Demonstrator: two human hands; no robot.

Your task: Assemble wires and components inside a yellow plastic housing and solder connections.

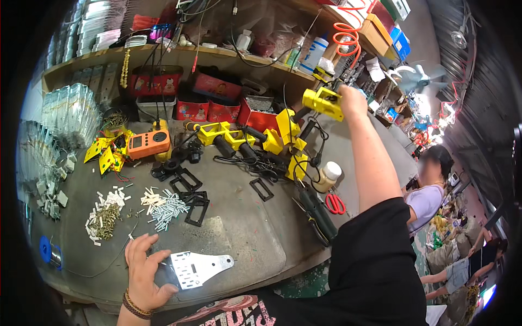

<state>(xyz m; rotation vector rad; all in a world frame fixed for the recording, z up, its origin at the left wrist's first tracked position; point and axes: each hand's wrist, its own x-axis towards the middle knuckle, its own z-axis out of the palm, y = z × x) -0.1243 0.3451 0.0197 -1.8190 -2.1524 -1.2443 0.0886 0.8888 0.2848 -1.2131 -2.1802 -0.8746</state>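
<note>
My left hand is low at the left, over the bench. Its thumb and index finger span the wide end of a slotted silver metal plate, touching its opposite edges; the other fingers stretch forward. The plate tapers to a rounded tip with a hole. At the far right my right hand is raised, closed on a yellow plastic housing with openings in it. Below that, more yellow housings with black handles lie in a row.
Small screws, brass pieces and white sleeves form piles. Black frames, an orange meter, a dark green power tool, red scissors and a white-capped jar lie around. Red bins stand under the shelf. A person sits at right.
</note>
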